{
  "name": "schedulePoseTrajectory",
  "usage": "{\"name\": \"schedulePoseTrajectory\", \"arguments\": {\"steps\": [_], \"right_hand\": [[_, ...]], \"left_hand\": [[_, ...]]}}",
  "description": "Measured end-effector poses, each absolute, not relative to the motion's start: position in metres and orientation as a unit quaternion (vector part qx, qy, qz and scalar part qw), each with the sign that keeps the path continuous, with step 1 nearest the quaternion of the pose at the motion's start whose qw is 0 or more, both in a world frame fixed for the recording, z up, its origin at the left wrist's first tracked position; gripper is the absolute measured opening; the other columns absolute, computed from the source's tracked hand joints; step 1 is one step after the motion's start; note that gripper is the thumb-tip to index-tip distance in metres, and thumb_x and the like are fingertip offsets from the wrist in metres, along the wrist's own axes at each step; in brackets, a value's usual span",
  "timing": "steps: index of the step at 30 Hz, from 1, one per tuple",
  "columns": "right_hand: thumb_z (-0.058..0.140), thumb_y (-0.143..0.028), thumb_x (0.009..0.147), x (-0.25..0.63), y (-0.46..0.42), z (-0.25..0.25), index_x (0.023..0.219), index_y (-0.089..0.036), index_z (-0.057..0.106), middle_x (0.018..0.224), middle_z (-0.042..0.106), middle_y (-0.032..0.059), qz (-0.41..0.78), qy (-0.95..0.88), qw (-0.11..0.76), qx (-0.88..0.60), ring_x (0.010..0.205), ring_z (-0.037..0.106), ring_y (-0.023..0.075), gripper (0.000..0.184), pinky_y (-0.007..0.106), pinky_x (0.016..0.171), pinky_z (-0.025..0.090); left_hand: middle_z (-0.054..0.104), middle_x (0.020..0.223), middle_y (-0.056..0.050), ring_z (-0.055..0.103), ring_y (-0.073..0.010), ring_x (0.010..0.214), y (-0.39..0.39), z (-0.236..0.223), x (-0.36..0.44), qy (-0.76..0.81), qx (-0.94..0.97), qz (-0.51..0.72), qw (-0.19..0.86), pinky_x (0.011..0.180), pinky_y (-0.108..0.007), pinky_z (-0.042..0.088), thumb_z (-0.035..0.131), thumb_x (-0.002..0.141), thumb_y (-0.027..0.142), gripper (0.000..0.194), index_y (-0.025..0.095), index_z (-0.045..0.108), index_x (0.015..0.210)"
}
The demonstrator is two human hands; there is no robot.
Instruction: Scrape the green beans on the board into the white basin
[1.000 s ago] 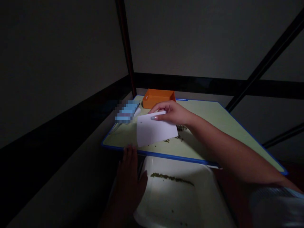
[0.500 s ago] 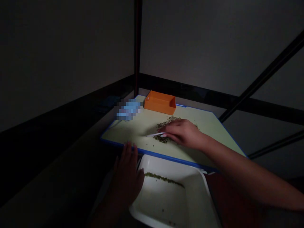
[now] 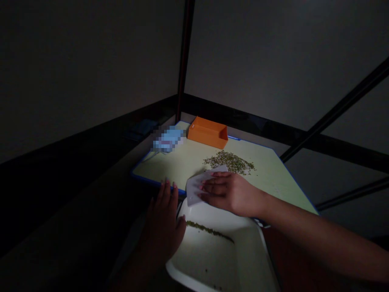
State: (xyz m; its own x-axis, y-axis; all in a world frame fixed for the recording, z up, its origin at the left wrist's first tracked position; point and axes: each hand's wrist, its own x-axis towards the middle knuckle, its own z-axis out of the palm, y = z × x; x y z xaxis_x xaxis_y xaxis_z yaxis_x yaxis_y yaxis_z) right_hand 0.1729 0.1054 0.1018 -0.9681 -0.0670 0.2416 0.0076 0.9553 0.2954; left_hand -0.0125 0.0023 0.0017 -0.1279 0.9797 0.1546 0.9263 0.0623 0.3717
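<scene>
My right hand holds a thin, flat white scraper, tilted over the near blue edge of a pale board. The scraper's lower end reaches down to the back rim of a white basin. Behind my right hand, small greenish-brown grains lie spread in a loose heap on the board. Inside the basin, a line of green grains runs along the far side of the floor, with a few stray ones nearer me. My left hand rests at the basin's left rim, fingers stretched out, thumb against the rim.
An orange open box stands at the back of the board. Left of it lies a light blue, blurred-out item. Dark-framed panels close in the space behind and to the left. The light is dim.
My right hand has drawn the scraper toward me, from the grains to the board's near edge above the basin. More of the heap shows now. My left hand stays at the rim.
</scene>
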Motion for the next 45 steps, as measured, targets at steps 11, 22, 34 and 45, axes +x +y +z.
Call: {"name": "schedulePoseTrajectory", "arguments": {"steps": [11, 22, 34, 45], "right_hand": [[0.049, -0.019, 0.089, 0.207, 0.082, 0.093, 0.1, -0.018, 0.069, 0.105, 0.071, 0.0075, -0.182, -0.975, 0.128, -0.023, 0.1, 0.066, 0.022, 0.023, 0.04, 0.089, 0.054], [0.053, -0.014, 0.085, 0.244, 0.084, 0.088, 0.111, -0.024, 0.062, 0.102, 0.072, 0.0065, -0.051, -0.918, 0.343, -0.192, 0.093, 0.068, 0.0193, 0.029, 0.037, 0.085, 0.054], [0.061, -0.034, 0.081, 0.215, 0.147, 0.076, 0.101, -0.017, 0.067, 0.101, 0.07, 0.0084, 0.25, -0.817, 0.371, -0.365, 0.087, 0.064, 0.0174, 0.026, 0.03, 0.074, 0.049], [0.063, -0.028, 0.08, 0.182, 0.178, 0.084, 0.096, -0.015, 0.069, 0.095, 0.07, 0.0064, 0.284, -0.872, 0.306, -0.256, 0.088, 0.062, 0.015, 0.022, 0.028, 0.078, 0.045]], "left_hand": [[0.021, 0.153, -0.018, 0.015, -0.0295, 0.142, 0.003, -0.005, -0.015, 0.717, 0.666, 0.199, 0.042, 0.11, -0.053, 0.03, 0.041, 0.078, 0.028, 0.066, 0.01, 0.028, 0.14], [0.022, 0.153, -0.018, 0.015, -0.029, 0.142, 0.006, -0.015, -0.02, 0.711, 0.672, 0.203, 0.023, 0.108, -0.054, 0.032, 0.035, 0.081, 0.033, 0.065, 0.012, 0.024, 0.141], [0.019, 0.153, -0.021, 0.013, -0.0297, 0.143, 0.007, -0.018, -0.026, 0.707, 0.682, 0.189, 0.009, 0.109, -0.053, 0.032, 0.034, 0.083, 0.038, 0.067, 0.009, 0.022, 0.142], [0.02, 0.153, -0.02, 0.013, -0.0288, 0.143, 0.008, -0.015, -0.026, 0.711, 0.676, 0.194, 0.022, 0.11, -0.055, 0.03, 0.034, 0.083, 0.037, 0.064, 0.01, 0.026, 0.141]]}}
